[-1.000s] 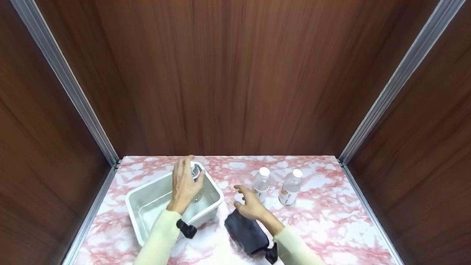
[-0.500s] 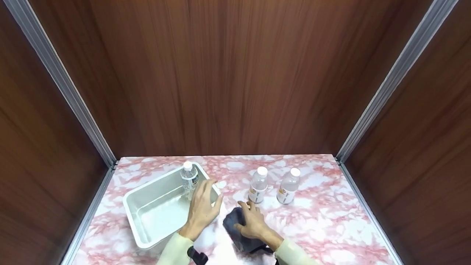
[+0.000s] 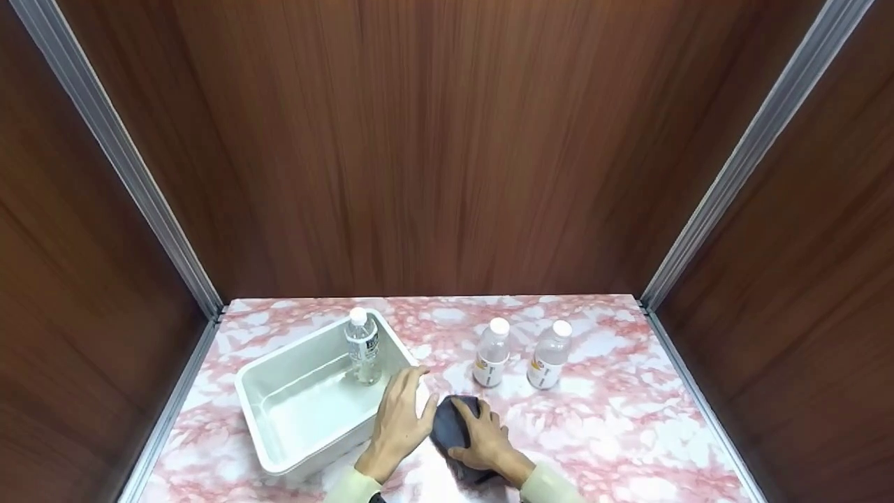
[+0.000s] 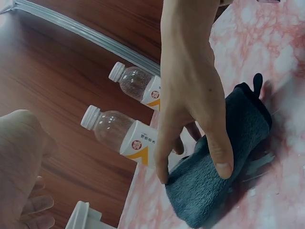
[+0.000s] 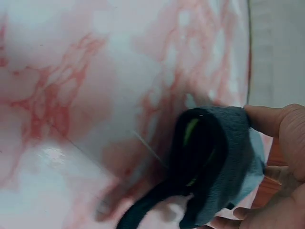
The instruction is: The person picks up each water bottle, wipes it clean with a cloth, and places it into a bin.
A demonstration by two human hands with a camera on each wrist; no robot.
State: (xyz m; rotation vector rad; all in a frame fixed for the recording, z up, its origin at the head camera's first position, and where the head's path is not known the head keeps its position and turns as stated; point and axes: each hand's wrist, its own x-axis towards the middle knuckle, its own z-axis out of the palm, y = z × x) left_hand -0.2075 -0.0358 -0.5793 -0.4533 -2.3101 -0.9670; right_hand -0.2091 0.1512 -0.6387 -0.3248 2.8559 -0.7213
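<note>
A dark grey-blue folded towel with a loop lies on the marbled table. My right hand grips it from above, thumb on one long side and fingers on the other, as the left wrist view shows with the towel. Seen from the right wrist, the folded end of the towel gapes toward the camera. My left hand hovers between the towel and the white bin, fingers extended and holding nothing. Inside the bin, a clear bottle with a white cap stands upright at the far right.
Two clear, white-capped bottles stand behind the towel, the nearer one left of the other. Brown wood-grain panels with metal corner rails enclose the table at the back and sides.
My left hand has left the bottle in the bin and come right and nearer, past the bin's rim. My right hand has lowered onto the towel and taken hold of it.
</note>
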